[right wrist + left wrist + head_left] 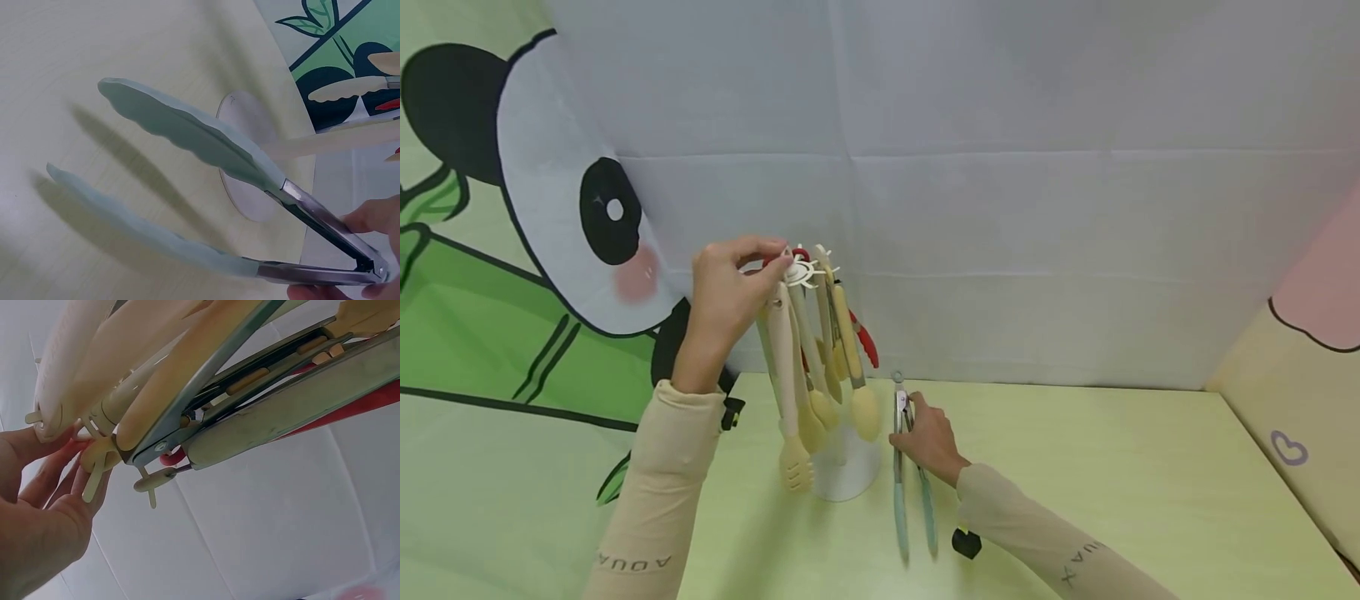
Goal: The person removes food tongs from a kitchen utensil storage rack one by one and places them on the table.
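Note:
My left hand (726, 292) is raised to the hooked top of a white utensil rack (801, 272). Its thumb and fingertips pinch there, close to the end of a cream handle (69, 369); exactly which part they grip is partly hidden. Several cream and yellow kitchen utensils with rounded or slotted heads hang around the rack, and a red-handled one (867, 342) hangs on the far side. To the right of the round white base (846, 482), my right hand (932, 437) grips metal tongs (312, 212) near their hinge. The tongs' pale green tips (187, 134) point downward, spread apart.
The rack stands on a pale yellow table (1075, 483). Behind it rises a white cloth wall (970, 217). A panda-printed cloth (550, 192) hangs on the left, and a side panel with a purple heart (1288, 448) borders the right.

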The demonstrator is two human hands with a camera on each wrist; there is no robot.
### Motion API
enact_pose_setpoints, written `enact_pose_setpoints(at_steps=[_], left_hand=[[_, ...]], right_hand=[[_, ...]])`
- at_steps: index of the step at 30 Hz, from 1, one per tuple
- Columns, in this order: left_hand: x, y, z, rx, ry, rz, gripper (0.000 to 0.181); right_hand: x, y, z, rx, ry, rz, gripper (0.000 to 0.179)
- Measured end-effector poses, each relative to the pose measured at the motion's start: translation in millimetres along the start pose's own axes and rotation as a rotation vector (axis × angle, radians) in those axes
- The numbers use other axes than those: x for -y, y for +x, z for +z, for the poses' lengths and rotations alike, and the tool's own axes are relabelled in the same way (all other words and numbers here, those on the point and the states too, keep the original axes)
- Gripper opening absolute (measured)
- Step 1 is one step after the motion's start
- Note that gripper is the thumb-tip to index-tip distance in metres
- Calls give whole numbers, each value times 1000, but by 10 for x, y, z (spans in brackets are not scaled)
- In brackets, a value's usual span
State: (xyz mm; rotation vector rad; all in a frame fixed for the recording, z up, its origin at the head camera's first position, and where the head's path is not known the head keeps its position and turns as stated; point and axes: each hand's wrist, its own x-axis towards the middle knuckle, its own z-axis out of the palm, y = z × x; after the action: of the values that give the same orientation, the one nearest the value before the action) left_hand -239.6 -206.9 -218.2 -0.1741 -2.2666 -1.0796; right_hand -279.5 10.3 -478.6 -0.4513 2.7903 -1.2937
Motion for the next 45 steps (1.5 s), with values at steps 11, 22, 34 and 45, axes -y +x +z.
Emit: enact_pose_setpoints(at_steps=[11,22,34,45], left_hand=[[-24,14,-10,17,53,-6,20],[-9,20,-12,26,83,15,18],[10,3,-45,21,60,16,20],[6,-2,-15,30,33,28,19]], right_hand=[[-115,65,113,50,-58,43,52],[-181,59,236,113,-58,65,48],[-233,131,315,91,-84,92,40],[-278,126,341,85,-144,88,42]])
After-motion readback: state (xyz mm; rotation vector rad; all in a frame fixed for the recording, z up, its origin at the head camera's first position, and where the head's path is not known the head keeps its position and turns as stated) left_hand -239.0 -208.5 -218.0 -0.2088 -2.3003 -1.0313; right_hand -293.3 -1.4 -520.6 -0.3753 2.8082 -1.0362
